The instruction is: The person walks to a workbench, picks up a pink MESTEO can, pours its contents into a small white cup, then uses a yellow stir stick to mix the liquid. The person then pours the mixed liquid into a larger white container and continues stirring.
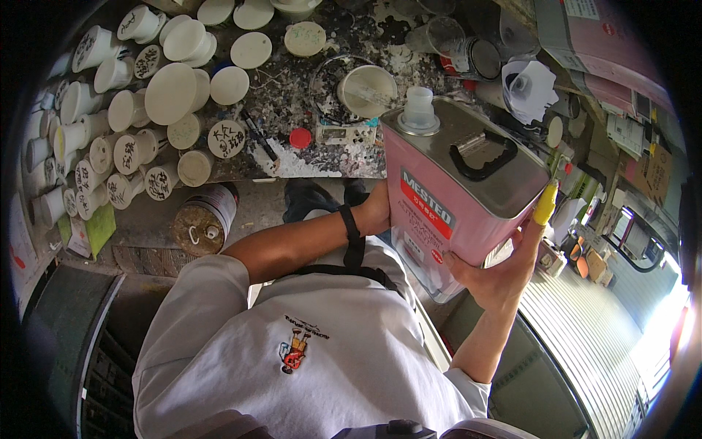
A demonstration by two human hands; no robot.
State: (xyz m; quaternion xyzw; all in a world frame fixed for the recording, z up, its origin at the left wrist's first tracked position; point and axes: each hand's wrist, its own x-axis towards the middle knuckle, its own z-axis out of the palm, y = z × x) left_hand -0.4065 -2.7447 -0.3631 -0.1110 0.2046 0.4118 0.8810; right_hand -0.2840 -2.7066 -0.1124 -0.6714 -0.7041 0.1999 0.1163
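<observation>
A large pink rectangular metal can [457, 186] with a grey top, black carry handle and translucent spout [419, 110] is held up between both hands, slightly tilted. My left hand [375, 208] presses on its left side, its fingers hidden behind the can. With a yellow cover on one fingertip, my right hand [501, 274] grips the can's right side, thumb across the front. Just beyond the spout, a white tub [365, 89] stands on the workbench with a clear object in it. A scale-like device [345, 136] and a red cap [300, 137] lie nearer.
Many lidded white tubs [172, 94] crowd the left of the paint-stained workbench [314, 162]. A black marker-like stick [260, 139] lies beside them. Below the bench edge stands a used metal can [203, 218]. Clear cups [436, 36] and more pink cans [610, 40] are at the right.
</observation>
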